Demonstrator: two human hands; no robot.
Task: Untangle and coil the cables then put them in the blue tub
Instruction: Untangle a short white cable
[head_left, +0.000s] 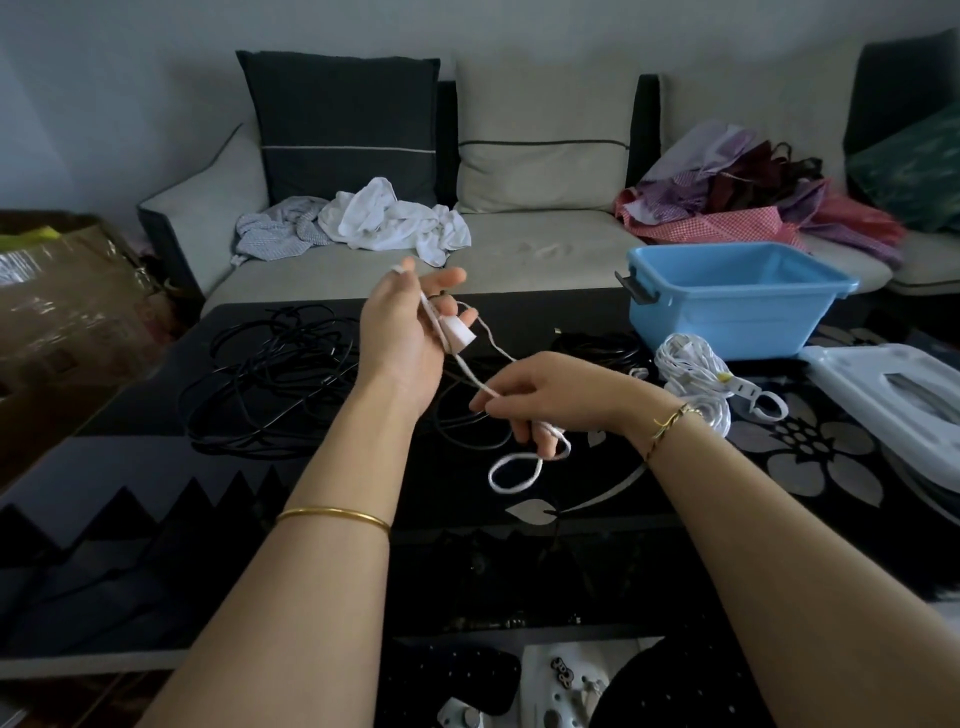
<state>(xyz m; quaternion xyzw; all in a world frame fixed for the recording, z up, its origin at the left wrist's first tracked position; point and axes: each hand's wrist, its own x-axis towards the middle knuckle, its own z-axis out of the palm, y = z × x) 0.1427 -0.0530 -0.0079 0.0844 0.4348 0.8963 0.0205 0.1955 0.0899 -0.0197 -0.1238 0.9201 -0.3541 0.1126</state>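
A thin white cable (514, 470) runs between both hands above the black table. My left hand (410, 332) is raised, fingers half curled, with the cable's white plug end (457, 332) lying against its fingers. My right hand (540, 400) pinches the cable lower down, and a small loop hangs below it. A tangle of black cables (265, 374) lies on the table to the left. A coiled white cable (691, 374) and a smaller black coil (597, 348) lie beside the blue tub (727, 306), which stands at the table's far right.
The table (156, 467) is black glass with a flower pattern. A white plastic lid (893, 395) lies at its right edge. Behind it is a sofa (519, 239) with cushions, crumpled white clothes and a pile of bags. A cardboard box (67, 306) stands at the left.
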